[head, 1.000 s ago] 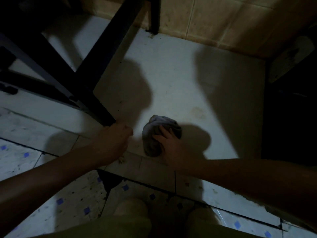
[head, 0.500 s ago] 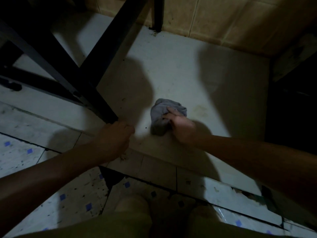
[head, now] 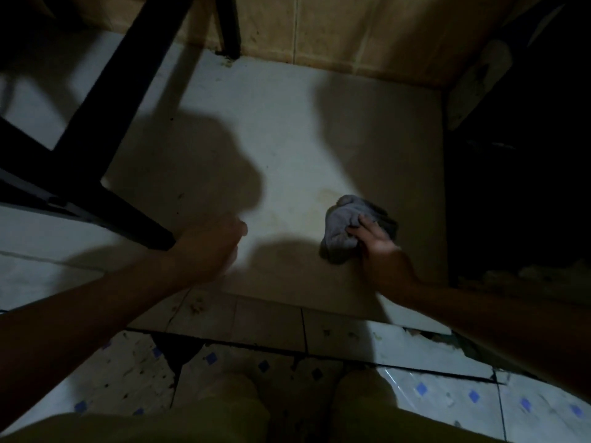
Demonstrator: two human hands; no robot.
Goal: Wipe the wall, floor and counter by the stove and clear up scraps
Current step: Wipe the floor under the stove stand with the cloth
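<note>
A crumpled grey cloth (head: 343,227) lies on the pale floor slab (head: 287,139), right of centre. My right hand (head: 374,243) presses on the cloth's near right side, fingers spread over it. My left hand (head: 209,247) is curled into a fist around the foot of a black frame leg (head: 134,223), left of the cloth. Faint brownish stains (head: 326,195) mark the slab just left of the cloth. The tan tiled wall (head: 351,36) runs along the far edge of the slab.
A black metal frame (head: 105,100) stands at the left, with another leg (head: 228,27) at the wall. Dark cabinet space (head: 518,187) fills the right. Patterned floor tiles with blue squares (head: 447,394) lie nearest, with scraps (head: 195,306) on the step. My knees (head: 243,407) are at the bottom.
My right hand has slid the cloth across the slab, first away from me, then to the right. My left hand has stayed on the frame leg.
</note>
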